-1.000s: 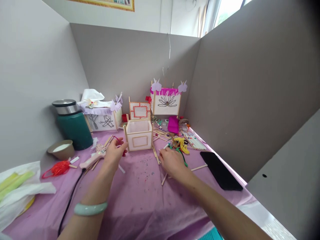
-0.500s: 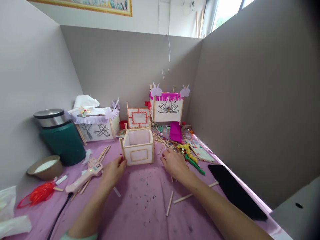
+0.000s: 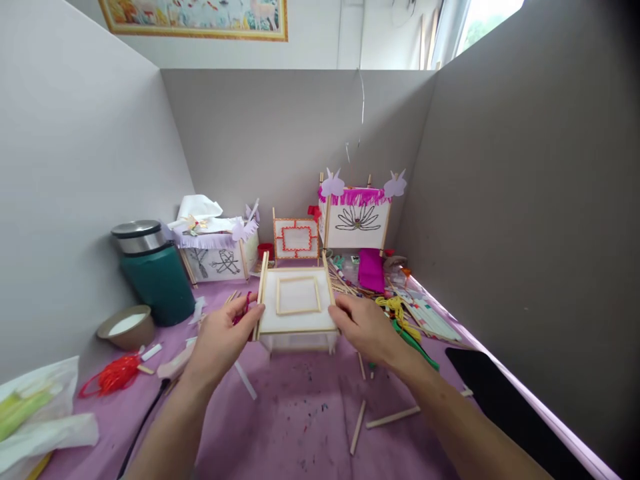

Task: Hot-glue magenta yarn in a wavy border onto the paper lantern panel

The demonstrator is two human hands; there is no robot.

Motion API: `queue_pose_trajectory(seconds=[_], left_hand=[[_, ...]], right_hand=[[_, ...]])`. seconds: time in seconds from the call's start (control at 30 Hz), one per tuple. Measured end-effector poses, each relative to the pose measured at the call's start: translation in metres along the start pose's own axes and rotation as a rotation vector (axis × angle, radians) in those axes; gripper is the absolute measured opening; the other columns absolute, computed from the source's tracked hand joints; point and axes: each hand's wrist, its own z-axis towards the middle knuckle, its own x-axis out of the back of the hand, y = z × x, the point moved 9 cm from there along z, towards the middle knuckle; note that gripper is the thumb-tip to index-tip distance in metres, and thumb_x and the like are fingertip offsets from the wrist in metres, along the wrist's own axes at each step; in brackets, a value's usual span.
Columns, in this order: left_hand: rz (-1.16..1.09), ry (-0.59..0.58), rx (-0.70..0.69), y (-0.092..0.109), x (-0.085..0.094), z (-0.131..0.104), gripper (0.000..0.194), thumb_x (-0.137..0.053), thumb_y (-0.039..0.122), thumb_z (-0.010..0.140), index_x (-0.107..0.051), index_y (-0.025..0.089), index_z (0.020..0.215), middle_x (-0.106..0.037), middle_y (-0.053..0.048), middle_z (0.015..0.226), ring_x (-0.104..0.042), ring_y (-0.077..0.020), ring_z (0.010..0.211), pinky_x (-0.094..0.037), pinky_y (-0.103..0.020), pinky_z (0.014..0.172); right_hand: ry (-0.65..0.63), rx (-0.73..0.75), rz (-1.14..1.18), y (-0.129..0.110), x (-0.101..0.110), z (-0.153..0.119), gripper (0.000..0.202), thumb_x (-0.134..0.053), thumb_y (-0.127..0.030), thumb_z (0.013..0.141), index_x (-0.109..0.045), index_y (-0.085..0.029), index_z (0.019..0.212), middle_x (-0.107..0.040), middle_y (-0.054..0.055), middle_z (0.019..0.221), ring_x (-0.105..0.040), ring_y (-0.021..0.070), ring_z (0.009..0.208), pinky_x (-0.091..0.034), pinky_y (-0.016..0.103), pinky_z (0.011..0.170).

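Observation:
A small white box (image 3: pixel 299 321) with wooden-stick edges is tilted at the middle of the purple cloth, its panel with a stick rectangle facing up. My left hand (image 3: pixel 227 333) grips its left edge between thumb and fingers, and a dark red cord shows by those fingers. On the opposite side, my right hand (image 3: pixel 364 327) pinches the right edge. Behind the box stands a white panel (image 3: pixel 297 239) with a red wavy border. Two decorated boxes stand further back: one with a lilac fringe (image 3: pixel 217 260) at left, one with a magenta fringe (image 3: pixel 357 227) at right.
At the left are a green flask (image 3: pixel 157 283), a bowl (image 3: pixel 127 327), red string (image 3: pixel 115 375) and a glue gun (image 3: pixel 175 363). Loose sticks (image 3: pixel 359 427) lie at the front. Green-handled pliers (image 3: pixel 417 347), yellow cord (image 3: pixel 399 313) and a black slab (image 3: pixel 505 400) are at right.
Both hands have closed on the white box's sides. The box has tipped, so its framed panel now faces up instead of forward. The whole view has shifted, with the scene further right.

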Motion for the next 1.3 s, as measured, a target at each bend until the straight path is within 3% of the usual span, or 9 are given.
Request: queue_pose_trajectory(seconds=[0.13, 0.37, 0.5, 0.63, 0.73, 0.8, 0.9, 0.97, 1.3], left_hand=[[-0.184, -0.127, 0.132, 0.000, -0.010, -0.004, 0.067, -0.065, 0.056, 0.071, -0.060, 0.010, 0.119, -0.050, 0.004, 0.057, -0.040, -0.0094, 0.048, -0.027, -0.020, 0.043], [-0.183, -0.185, 0.082, 0.001, -0.007, -0.004, 0.063, -0.061, 0.058, 0.076, -0.053, 0.013, 0.119, -0.048, 0.006, 0.054, -0.040, -0.0091, 0.047, -0.026, -0.018, 0.040], [-0.246, -0.106, -0.025, 0.023, 0.011, -0.005, 0.049, -0.053, 0.054, 0.084, -0.055, 0.017, 0.117, -0.053, 0.003, 0.063, -0.043, -0.0085, 0.051, -0.030, -0.018, 0.043], [-0.422, -0.359, -0.042, 0.052, -0.009, -0.011, 0.040, -0.050, 0.049, 0.088, -0.061, 0.015, 0.106, -0.051, 0.003, 0.059, -0.041, -0.0077, 0.048, -0.029, -0.019, 0.042], [-0.443, -0.510, -0.065, 0.075, -0.026, -0.012, 0.037, -0.050, 0.048, 0.088, -0.063, 0.016, 0.101, -0.049, 0.004, 0.055, -0.039, -0.0071, 0.044, -0.027, -0.019, 0.040], [-0.399, -0.543, -0.103, 0.087, -0.033, -0.007, 0.035, -0.049, 0.047, 0.089, -0.064, 0.017, 0.098, -0.048, 0.005, 0.053, -0.037, -0.0067, 0.043, -0.027, -0.019, 0.040], [-0.282, -0.500, -0.161, 0.098, -0.036, 0.006, 0.032, -0.052, 0.046, 0.087, -0.066, 0.017, 0.086, -0.047, 0.005, 0.050, -0.037, -0.0066, 0.044, -0.027, -0.018, 0.042], [-0.213, -0.432, -0.170, 0.098, -0.033, 0.018, 0.029, -0.058, 0.045, 0.084, -0.067, 0.017, 0.080, -0.047, 0.005, 0.050, -0.038, -0.0069, 0.047, -0.028, -0.018, 0.044], [-0.020, -0.160, -0.104, 0.061, -0.012, 0.041, 0.031, -0.067, 0.048, 0.074, -0.077, 0.022, 0.087, -0.067, -0.001, 0.068, -0.052, -0.0142, 0.061, -0.037, -0.024, 0.055]], right_hand=[[-0.090, -0.035, 0.103, 0.000, 0.000, -0.001, 0.036, -0.038, -0.031, 0.091, -0.039, -0.019, 0.057, -0.042, -0.005, 0.053, -0.041, 0.0101, 0.054, -0.024, 0.024, 0.050], [-0.182, -0.021, 0.143, 0.002, 0.003, -0.010, 0.042, -0.040, -0.042, 0.093, -0.045, -0.019, 0.058, -0.049, -0.004, 0.055, -0.045, 0.0113, 0.055, -0.025, 0.025, 0.052], [-0.042, -0.062, 0.151, 0.004, 0.031, -0.003, 0.048, -0.033, -0.049, 0.096, -0.052, -0.019, 0.064, -0.053, -0.001, 0.059, -0.048, 0.0137, 0.057, -0.028, 0.027, 0.053], [0.144, 0.049, 0.343, -0.025, 0.058, 0.011, 0.024, -0.049, -0.039, 0.092, -0.061, -0.020, 0.083, -0.060, 0.000, 0.074, -0.053, 0.0132, 0.066, -0.036, 0.025, 0.056], [-0.042, 0.125, 0.595, -0.053, 0.043, 0.022, 0.039, -0.063, -0.030, 0.082, -0.057, -0.025, 0.120, -0.065, 0.003, 0.098, -0.060, 0.0132, 0.075, -0.045, 0.023, 0.058], [-0.255, 0.105, 0.748, -0.063, 0.024, 0.025, 0.048, -0.066, -0.027, 0.078, -0.054, -0.025, 0.125, -0.066, 0.003, 0.096, -0.062, 0.0127, 0.072, -0.044, 0.020, 0.050], [-0.333, 0.013, 0.808, -0.054, 0.015, 0.031, 0.014, -0.057, -0.028, 0.084, -0.066, -0.019, 0.089, -0.062, -0.002, 0.067, -0.053, 0.0069, 0.046, -0.036, 0.018, 0.040], [-0.206, -0.037, 0.756, -0.038, 0.024, 0.037, 0.023, -0.055, -0.031, 0.086, -0.062, -0.017, 0.069, -0.058, -0.004, 0.057, -0.046, 0.0047, 0.039, -0.034, 0.018, 0.040], [-0.011, 0.046, 0.457, -0.019, 0.034, 0.052, 0.017, -0.058, -0.023, 0.082, -0.075, -0.021, 0.082, -0.067, -0.002, 0.067, -0.055, 0.0107, 0.056, -0.041, 0.023, 0.056]])
